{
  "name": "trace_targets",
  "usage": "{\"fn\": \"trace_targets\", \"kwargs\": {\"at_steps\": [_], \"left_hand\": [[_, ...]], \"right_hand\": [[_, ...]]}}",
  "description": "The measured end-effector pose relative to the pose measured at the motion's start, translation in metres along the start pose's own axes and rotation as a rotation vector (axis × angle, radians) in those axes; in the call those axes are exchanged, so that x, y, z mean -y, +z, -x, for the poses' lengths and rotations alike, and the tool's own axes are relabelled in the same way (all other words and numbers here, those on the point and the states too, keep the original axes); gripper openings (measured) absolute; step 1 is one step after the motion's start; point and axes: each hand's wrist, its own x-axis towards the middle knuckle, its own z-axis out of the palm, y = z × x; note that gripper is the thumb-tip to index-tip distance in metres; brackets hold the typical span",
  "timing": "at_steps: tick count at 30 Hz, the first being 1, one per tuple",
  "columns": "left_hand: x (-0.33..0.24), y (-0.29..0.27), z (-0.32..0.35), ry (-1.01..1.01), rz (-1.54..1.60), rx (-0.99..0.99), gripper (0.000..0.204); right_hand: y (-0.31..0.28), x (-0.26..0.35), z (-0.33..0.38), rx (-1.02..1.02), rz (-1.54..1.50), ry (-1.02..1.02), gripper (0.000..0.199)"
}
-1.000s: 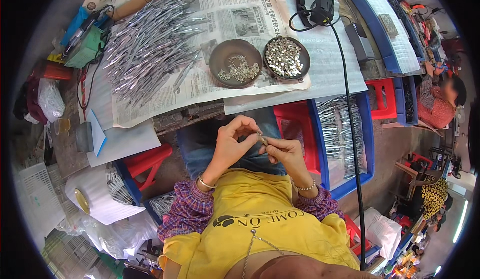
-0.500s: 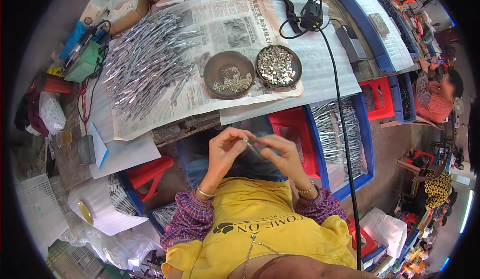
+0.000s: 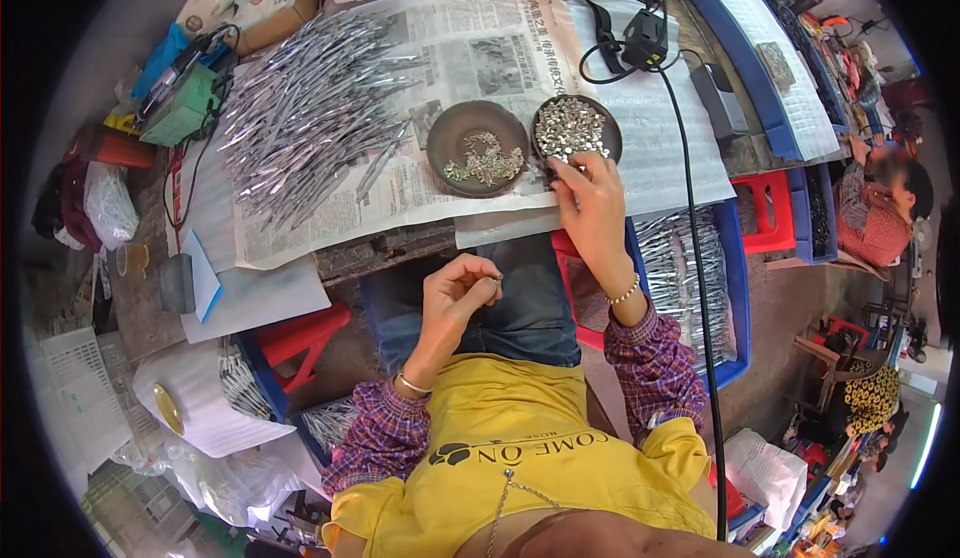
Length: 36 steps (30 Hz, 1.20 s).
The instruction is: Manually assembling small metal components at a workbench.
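Observation:
My left hand (image 3: 455, 303) is over my lap, its thumb and fingertips pinched on a small metal piece (image 3: 498, 279) that mostly hides behind the fingers. My right hand (image 3: 594, 203) reaches to the near rim of a dark round bowl (image 3: 616, 148) of small shiny silvery pieces (image 3: 570, 126). Its fingertips touch the edge of those pieces; thumb and forefinger look apart, with nothing visible between them. Left of that bowl stands a second brown bowl (image 3: 447, 138) holding a loose heap of tiny pale metal bits (image 3: 490, 163).
A large pile of slim pointed silvery pieces (image 3: 310, 108) covers newspaper (image 3: 490, 33) on the table. A black cable (image 3: 690, 208) hangs down at the right. Beside my legs stand a blue crate (image 3: 738, 308) of similar pieces and red stools (image 3: 300, 343). Another person (image 3: 875, 218) sits far right.
My right hand has left my left hand and moved up and right to the silvery pieces' bowl. The left hand stays over my lap, still pinched. The whole view has shifted slightly.

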Motion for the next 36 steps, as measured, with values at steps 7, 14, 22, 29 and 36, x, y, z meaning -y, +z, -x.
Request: {"fn": "trace_targets", "kwargs": {"at_steps": [7,14,22,29,36], "left_hand": [[0.008,-0.002,-0.001,-0.012,0.016,0.013,0.004],[0.006,0.000,0.000,-0.019,-0.036,-0.009,0.005],[0.008,-0.001,-0.002,-0.055,0.015,-0.049,0.006],[0.006,0.007,-0.002,-0.089,0.057,0.017,0.013],[0.010,0.004,0.001,-0.079,-0.020,0.044,0.022]], "right_hand": [[0.002,-0.007,0.005,-0.020,-0.066,0.069,0.023],[-0.001,-0.010,0.000,-0.034,-0.065,0.075,0.018],[-0.018,0.005,0.002,0.051,-0.382,0.139,0.013],[-0.012,0.032,0.070,0.294,-1.272,0.588,0.014],[-0.011,0.046,0.086,0.289,-1.396,0.747,0.014]]}}
